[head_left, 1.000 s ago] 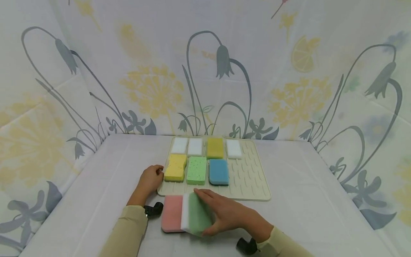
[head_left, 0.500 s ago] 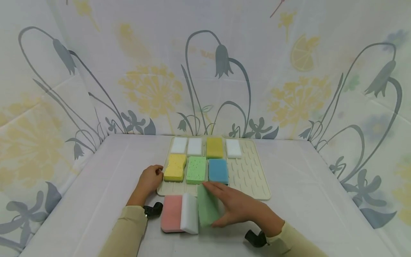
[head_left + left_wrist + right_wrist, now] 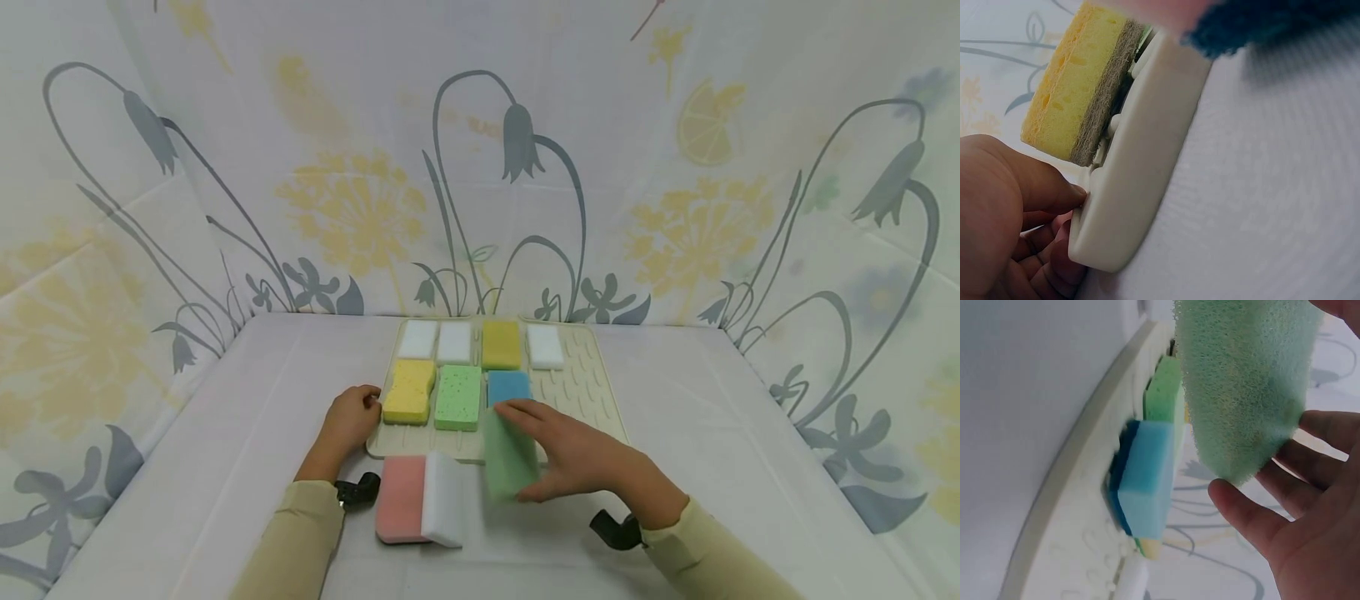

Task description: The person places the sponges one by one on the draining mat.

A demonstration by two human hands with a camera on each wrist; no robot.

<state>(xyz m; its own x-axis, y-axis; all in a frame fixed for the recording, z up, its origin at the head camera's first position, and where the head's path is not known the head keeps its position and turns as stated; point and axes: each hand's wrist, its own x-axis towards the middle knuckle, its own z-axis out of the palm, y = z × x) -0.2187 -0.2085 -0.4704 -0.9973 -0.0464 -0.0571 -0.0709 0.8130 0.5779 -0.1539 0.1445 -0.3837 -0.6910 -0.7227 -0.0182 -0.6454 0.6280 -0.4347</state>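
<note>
Now right hand (image 3: 581, 454) grips green sponge (image 3: 508, 457) above mat (image 3: 592, 417); left hand (image 3: 347, 421), fingers curled, pinches mat edge beside yellow sponge (image 3: 409, 392).

**Materials and finish**

Green sponge (image 3: 1244, 381): coarse open-pored foam, matt. Yellow sponge (image 3: 1066, 87): porous foam with a rough grey fibrous scouring layer. Mat (image 3: 1141, 162): smooth cream rubbery plastic, ribbed top, slight sheen. Tablecloth (image 3: 712, 467): white woven cloth, matt.
</note>
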